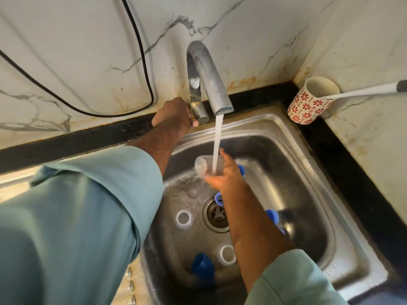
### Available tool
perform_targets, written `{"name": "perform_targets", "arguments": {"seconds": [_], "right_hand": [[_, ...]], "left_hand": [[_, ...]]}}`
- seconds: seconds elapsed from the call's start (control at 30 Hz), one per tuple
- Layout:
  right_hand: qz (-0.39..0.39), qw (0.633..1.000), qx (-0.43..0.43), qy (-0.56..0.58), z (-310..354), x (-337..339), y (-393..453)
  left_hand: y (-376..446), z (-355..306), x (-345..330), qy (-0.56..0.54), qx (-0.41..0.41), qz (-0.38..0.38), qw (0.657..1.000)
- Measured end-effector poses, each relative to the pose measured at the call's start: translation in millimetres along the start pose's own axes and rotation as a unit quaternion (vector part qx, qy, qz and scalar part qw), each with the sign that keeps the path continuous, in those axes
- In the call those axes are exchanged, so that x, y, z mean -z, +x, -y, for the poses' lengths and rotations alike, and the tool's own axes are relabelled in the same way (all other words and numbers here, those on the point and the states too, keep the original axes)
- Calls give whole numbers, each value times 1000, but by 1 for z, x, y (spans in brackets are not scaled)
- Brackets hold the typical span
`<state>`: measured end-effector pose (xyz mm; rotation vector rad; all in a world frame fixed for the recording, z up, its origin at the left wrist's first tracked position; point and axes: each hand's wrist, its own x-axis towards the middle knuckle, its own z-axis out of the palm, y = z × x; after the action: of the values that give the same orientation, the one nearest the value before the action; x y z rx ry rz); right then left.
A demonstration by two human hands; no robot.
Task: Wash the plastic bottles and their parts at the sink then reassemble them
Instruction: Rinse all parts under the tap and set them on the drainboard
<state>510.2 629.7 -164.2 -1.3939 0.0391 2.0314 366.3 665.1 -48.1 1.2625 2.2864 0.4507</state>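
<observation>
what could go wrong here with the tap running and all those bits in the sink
The clear bottle, held one-handed by the wet right hand under the stream, might slip. The small blue cap lies right at the open drain and may get washed against it. With the left hand on the tap handle, more flow could splash.

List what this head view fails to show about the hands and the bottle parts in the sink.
- Left hand: its fingers are behind the tap base, so the grip is unclear.
- Clear bottle: blurred by the water stream and partly covered by the right hand.
- Blue cap by the drain: half hidden by the right forearm.
- Dark bottle: blurred.
</observation>
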Motion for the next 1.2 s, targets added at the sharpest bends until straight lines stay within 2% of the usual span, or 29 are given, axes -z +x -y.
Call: {"name": "perform_targets", "arguments": {"seconds": [0.07,0.2,0.3,0.43,0.53,0.67,0.77,0.9,0.97,1.07,1.13,1.2], "right_hand": [[-12,999,-1,38,-5,1,0],[-17,997,53,-54,-22,2,0],[-24,990,30,-139,-14,11,-3],[11,995,-31,-95,-4,29,-5],[15,991,-4,-132,-9,30,-2],[2,956,13,-292,-13,18,-4],[-25,917,3,-398,-12,16,9],[-10,930,-47,-365,0,18,1],[32,944,-66,-322,4,25,-4],[33,958,-55,-281,1,25,-1],[18,947,-56,-316,-5,20,-1],[37,934,-58,-351,-9,13,-2]], "left_hand": [[1,-1,1,0,-1,0,1000],[1,-2,-1,6,-2,-3,1000],[1,-1,-2,-3,0,0,1000],[-1,-1,-1,-7,4,4,1000],[0,-1,-1,-10,9,4,1000],[1,0,-2,-22,11,9,1000],[2,0,1,-36,17,23,999],[3,1,3,-49,21,37,998],[3,0,4,-52,20,37,998],[3,1,4,-53,22,38,998],[2,1,4,-51,21,35,998],[2,1,3,-47,20,30,998]]}}
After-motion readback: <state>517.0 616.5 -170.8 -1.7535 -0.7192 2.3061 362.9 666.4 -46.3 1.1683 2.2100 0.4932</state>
